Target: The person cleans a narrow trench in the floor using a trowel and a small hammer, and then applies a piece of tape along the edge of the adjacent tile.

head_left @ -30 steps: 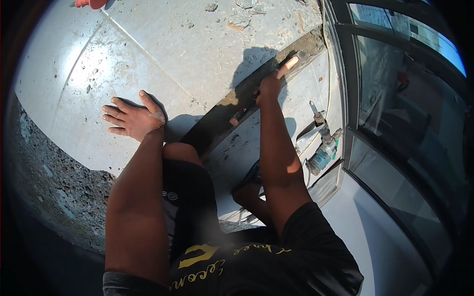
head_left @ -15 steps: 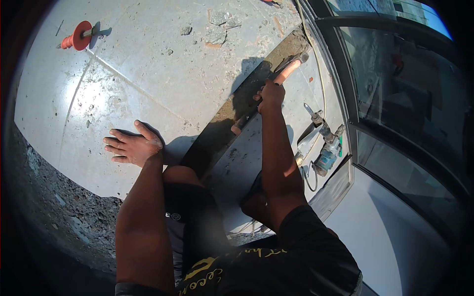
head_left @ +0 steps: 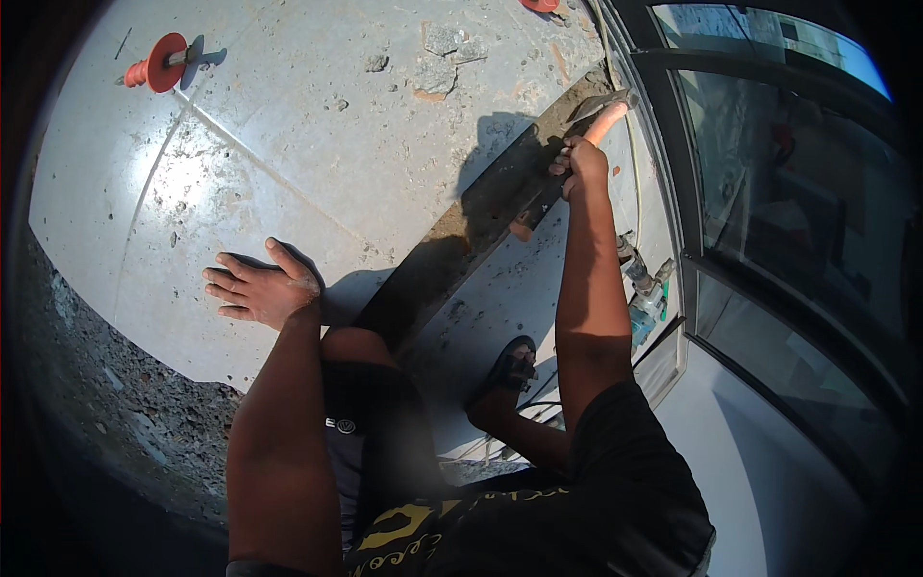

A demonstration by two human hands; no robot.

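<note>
My left hand lies flat on the pale tiled floor, fingers spread, holding nothing. My right hand is wrapped round the wooden handle of a short hoe. Its flat metal blade is over the far end of a long, dark, dug-out strip between the tiles. The handle's butt end sticks out below my fist, beside the strip's right edge.
A chisel with a red hand guard lies at the far left. Broken mortar pieces sit at the back. A green-blue power drill, partly behind my right arm, lies near the dark-framed glass. Rough gravel borders the tiles at left.
My right hand has moved the hoe right and slightly farther along the strip. My right arm now covers more of the drill. My left hand stays in place.
</note>
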